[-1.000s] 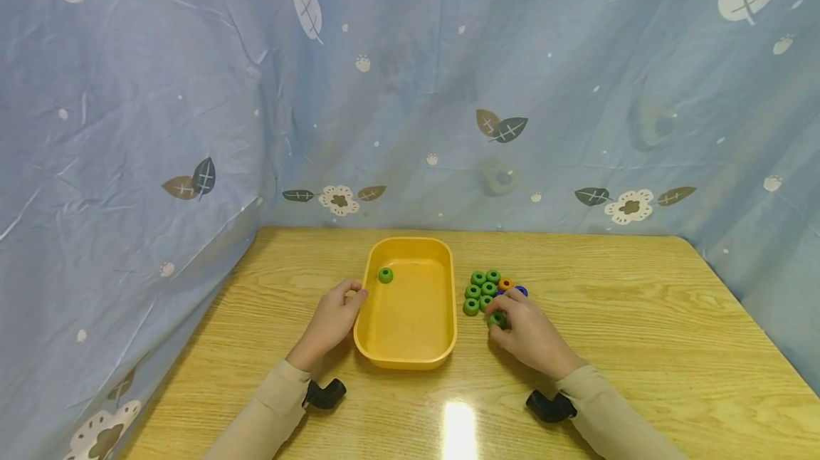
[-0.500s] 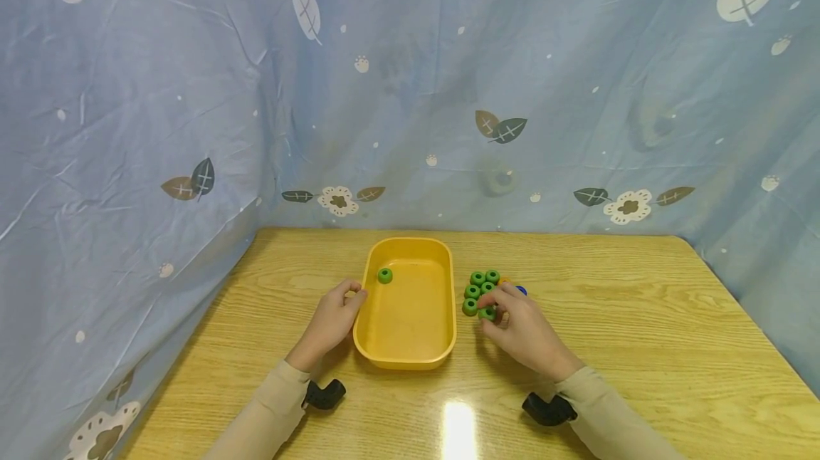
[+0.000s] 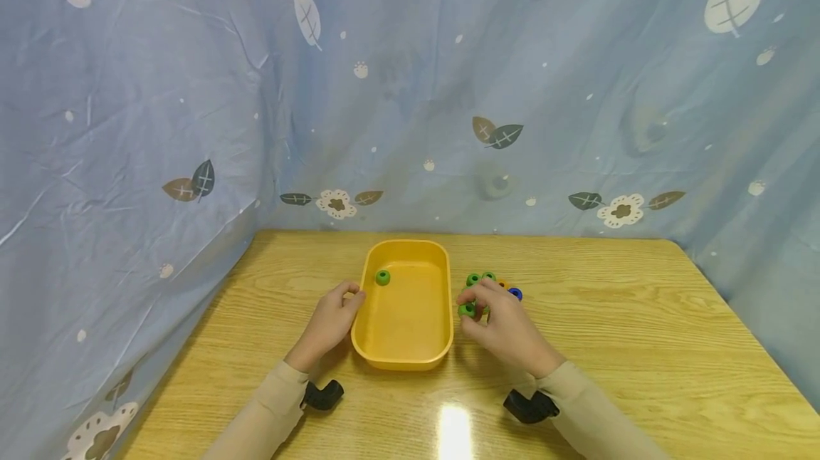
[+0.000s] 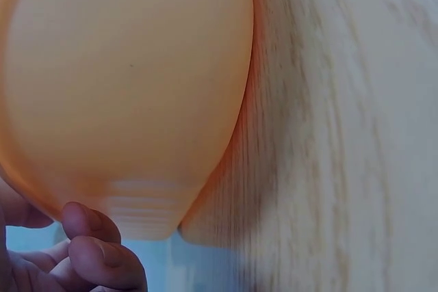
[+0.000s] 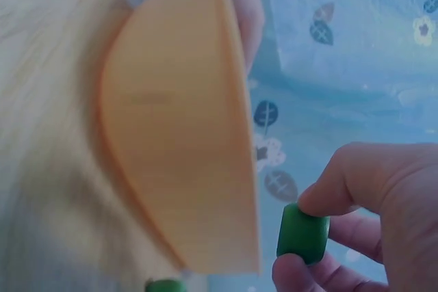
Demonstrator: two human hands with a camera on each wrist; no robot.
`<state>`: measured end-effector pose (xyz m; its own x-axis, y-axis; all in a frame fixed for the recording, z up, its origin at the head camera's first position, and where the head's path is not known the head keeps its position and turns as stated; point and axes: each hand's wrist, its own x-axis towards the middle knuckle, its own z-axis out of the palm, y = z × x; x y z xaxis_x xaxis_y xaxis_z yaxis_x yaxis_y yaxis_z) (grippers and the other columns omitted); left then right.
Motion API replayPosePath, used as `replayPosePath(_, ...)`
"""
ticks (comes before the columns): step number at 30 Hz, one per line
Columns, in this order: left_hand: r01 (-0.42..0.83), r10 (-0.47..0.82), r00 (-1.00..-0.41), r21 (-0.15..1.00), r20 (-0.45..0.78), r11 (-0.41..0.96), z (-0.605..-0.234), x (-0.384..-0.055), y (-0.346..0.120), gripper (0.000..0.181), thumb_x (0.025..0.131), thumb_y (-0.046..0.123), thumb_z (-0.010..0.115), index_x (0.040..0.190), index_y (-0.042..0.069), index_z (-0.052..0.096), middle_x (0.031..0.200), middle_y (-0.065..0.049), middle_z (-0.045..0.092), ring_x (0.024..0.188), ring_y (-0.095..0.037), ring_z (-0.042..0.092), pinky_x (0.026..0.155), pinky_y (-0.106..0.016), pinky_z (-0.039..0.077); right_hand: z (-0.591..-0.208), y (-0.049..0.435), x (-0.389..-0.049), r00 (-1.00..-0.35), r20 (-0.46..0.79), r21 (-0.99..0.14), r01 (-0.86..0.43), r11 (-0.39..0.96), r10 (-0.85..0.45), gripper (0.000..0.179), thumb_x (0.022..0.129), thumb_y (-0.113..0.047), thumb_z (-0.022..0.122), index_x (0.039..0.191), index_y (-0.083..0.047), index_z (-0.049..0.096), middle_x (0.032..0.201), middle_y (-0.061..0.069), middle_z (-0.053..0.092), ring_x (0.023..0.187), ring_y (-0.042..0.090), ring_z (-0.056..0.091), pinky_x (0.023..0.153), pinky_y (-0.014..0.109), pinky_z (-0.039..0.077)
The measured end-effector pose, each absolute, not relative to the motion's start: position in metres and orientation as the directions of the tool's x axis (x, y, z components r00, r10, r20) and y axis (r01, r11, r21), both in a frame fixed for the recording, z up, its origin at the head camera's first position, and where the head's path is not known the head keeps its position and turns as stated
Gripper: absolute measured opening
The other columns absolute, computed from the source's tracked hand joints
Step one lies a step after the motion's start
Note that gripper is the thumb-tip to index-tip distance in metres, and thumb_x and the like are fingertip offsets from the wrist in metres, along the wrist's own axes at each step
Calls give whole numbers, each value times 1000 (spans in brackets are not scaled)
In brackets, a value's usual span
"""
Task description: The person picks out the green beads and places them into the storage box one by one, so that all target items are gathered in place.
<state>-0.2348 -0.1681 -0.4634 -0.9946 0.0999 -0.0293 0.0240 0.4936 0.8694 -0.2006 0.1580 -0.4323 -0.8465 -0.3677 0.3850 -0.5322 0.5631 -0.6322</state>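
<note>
At the left side of the yellow plastic tray point(image 3: 410, 332), my left hand point(image 3: 333, 314) grips the rim, thumb and curled fingers about its edge. One green bead point(image 3: 382, 278) lies inside, near the tray's far left corner. My right hand point(image 3: 502, 319) pinches another green bead point(image 5: 302, 234) between thumb and fingertips, just off the tray's right side. In the right wrist view this bead is a short rounded cylinder, held at about rim height. Beneath and behind the right hand are more green beads point(image 3: 489, 277), partly hidden by it.
Beside the green beads lie an orange bead point(image 3: 502, 284) and a blue bead point(image 3: 515, 294). The wooden table point(image 3: 628, 332) reaches back to a blue patterned cloth point(image 3: 397, 104), which also hangs along both sides.
My right hand has moved left with the green bead, from the front of the bead group toward the tray. The left hand stays at the rim.
</note>
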Motion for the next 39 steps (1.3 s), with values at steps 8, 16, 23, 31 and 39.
replayPosePath(8, 32, 100, -995, 873, -19, 487, -466, -235, -171, 26, 111, 28, 50, 122, 6, 59, 71, -6, 63, 54, -16, 52, 51, -28, 42, -415, 132, -214, -851, 347, -658, -521, 543, -395, 18, 93, -4, 72, 105, -18, 70, 105, -2, 62, 80, 16, 59, 70, 27, 51)
replayPosePath(16, 48, 96, -995, 865, -1, 499, -468, -235, -171, 28, 111, 29, 51, 122, 5, 61, 80, -8, 69, 63, -15, 60, 57, -29, 47, -398, 103, -234, -856, 286, -649, -504, 570, -431, 16, 92, -9, 73, 107, -15, 70, 104, 0, 62, 76, 11, 57, 76, 32, 55)
replayPosePath(23, 53, 103, -995, 868, 2, 493, -468, -233, -169, 29, 111, 28, 51, 123, 4, 60, 82, -10, 71, 62, -16, 60, 55, -30, 47, -387, 81, -256, -880, 177, -638, -443, 630, -440, 18, 94, -13, 73, 112, -12, 71, 111, 5, 63, 79, 12, 58, 76, 32, 53)
replayPosePath(31, 60, 111, -994, 859, 4, 508, -465, -234, -166, 26, 111, 24, 50, 122, 3, 60, 82, -10, 71, 62, -15, 60, 56, -28, 47, -385, 60, -280, -881, 107, -607, -425, 672, -461, 22, 93, -15, 76, 114, -10, 73, 111, 5, 67, 89, 17, 62, 85, 36, 55)
replayPosePath(39, 59, 106, -994, 860, 6, 507, -463, -234, -167, 26, 111, 25, 50, 120, 4, 61, 79, -10, 70, 60, -15, 58, 55, -28, 45, -398, 45, -300, -885, 77, -610, -406, 680, -459, 22, 93, -10, 76, 113, -3, 73, 109, 9, 69, 99, 24, 61, 92, 42, 53)
